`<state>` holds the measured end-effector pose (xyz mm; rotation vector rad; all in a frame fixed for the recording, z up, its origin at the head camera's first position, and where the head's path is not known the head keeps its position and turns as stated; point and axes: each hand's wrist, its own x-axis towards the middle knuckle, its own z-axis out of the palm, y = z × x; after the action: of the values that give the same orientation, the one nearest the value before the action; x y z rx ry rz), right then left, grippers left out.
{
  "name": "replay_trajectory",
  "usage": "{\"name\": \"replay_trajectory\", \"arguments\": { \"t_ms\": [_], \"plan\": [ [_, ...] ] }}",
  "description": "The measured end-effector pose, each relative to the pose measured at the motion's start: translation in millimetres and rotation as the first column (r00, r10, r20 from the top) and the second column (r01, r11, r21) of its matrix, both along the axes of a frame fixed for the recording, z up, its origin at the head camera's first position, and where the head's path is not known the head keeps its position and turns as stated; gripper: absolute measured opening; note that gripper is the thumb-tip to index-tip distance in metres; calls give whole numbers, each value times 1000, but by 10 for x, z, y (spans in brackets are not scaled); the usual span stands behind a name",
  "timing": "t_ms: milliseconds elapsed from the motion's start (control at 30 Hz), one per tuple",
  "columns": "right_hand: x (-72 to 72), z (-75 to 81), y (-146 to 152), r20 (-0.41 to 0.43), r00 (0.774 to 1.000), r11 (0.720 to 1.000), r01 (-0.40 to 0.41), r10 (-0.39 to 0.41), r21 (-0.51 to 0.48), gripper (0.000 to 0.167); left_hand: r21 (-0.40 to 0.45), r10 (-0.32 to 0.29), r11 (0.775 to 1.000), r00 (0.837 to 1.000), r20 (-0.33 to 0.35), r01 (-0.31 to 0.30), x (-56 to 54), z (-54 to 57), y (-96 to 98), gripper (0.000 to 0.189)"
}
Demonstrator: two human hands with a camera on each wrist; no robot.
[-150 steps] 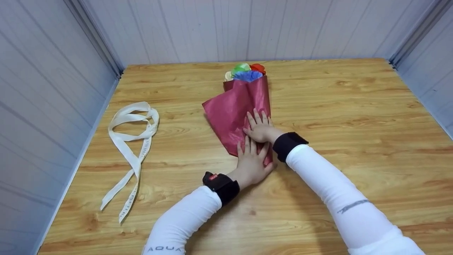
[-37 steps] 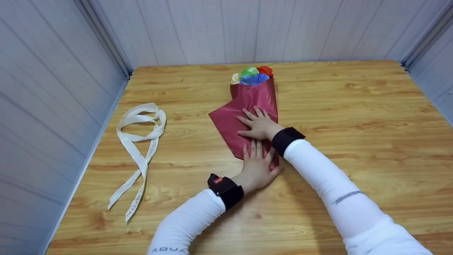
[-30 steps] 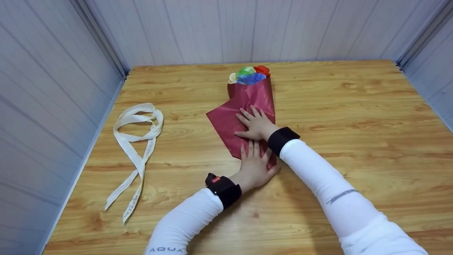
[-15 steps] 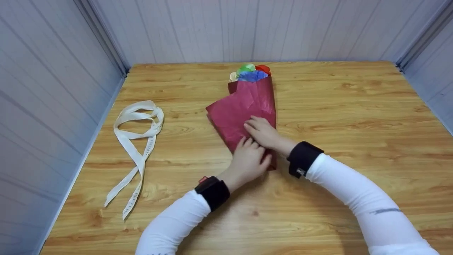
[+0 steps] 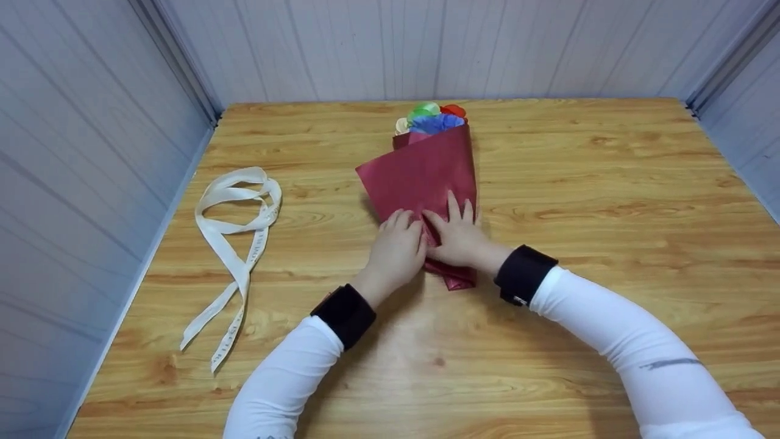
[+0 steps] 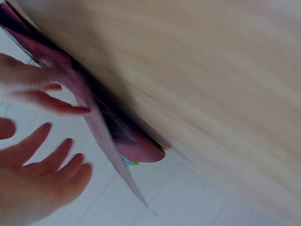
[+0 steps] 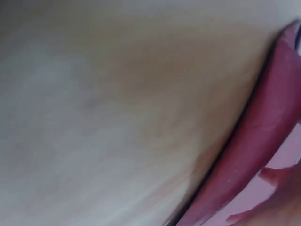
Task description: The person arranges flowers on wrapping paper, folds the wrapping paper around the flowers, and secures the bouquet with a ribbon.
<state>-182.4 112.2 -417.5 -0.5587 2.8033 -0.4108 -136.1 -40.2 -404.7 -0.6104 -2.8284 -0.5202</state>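
Observation:
A bouquet with blue (image 5: pixel 436 124), green, red and cream flowers lies on the wooden table, wrapped in dark red wrapping paper (image 5: pixel 420 164). My right hand (image 5: pixel 460 238) rests on the lower part of the wrap with its fingers spread. In the right wrist view, its fingertips (image 7: pixel 270 176) lie against the paper. Just left of it is my left hand (image 5: pixel 396 250), at the paper's lower left edge. Its fingers are loosely bent and hold nothing in the left wrist view. There the paper flap (image 6: pixel 101 134) stands raised off the rest of the wrap.
A cream ribbon (image 5: pixel 222 244) with printed lettering lies in loops on the left of the table (image 5: pixel 579 183). Pale panel walls (image 5: pixel 426 49) border the table at the back and sides.
Both hands lay flat on the wrap earlier. My left hand has lifted and moved left; the right has slid lower. The paper's left flap has risen and shifted, covering more of the bouquet's front.

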Motion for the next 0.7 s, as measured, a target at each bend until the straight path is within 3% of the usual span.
{"name": "replay_trajectory", "arguments": {
  "t_ms": [100, 200, 267, 433, 500, 567, 700],
  "plan": [
    [-13, -6, 9, 68, 998, 1000, 5, -6, 28, 76, -160, 42, 987, 982, 184, -13, -30, -27, 32, 42],
    [-42, -8, 26, 90, 996, 999, 3, -7, 42, 76, -258, 75, 966, 929, 364, 23, -105, -47, 76, 56],
    [-55, -8, 36, 93, 996, 999, -10, 6, 44, 74, -271, 84, 962, 896, 435, 42, -198, -58, 100, 61],
    [-69, -14, 37, 132, 990, 998, -53, 47, 39, 76, -219, 97, 976, 871, 481, 12, -519, -100, 121, 61],
    [-70, -21, 31, 160, 986, 996, -63, 53, 60, 80, -209, 122, 978, 852, 510, -15, -631, -125, 121, 57],
    [-65, -29, 22, 186, 981, 992, -78, 59, 96, 82, -197, 149, 979, 831, 536, -48, -717, -149, 122, 54],
    [-45, -34, 0, 232, 970, 983, -106, 70, 149, 82, -183, 185, 978, 822, 538, -100, -810, -195, 132, 50]
  ]
}}
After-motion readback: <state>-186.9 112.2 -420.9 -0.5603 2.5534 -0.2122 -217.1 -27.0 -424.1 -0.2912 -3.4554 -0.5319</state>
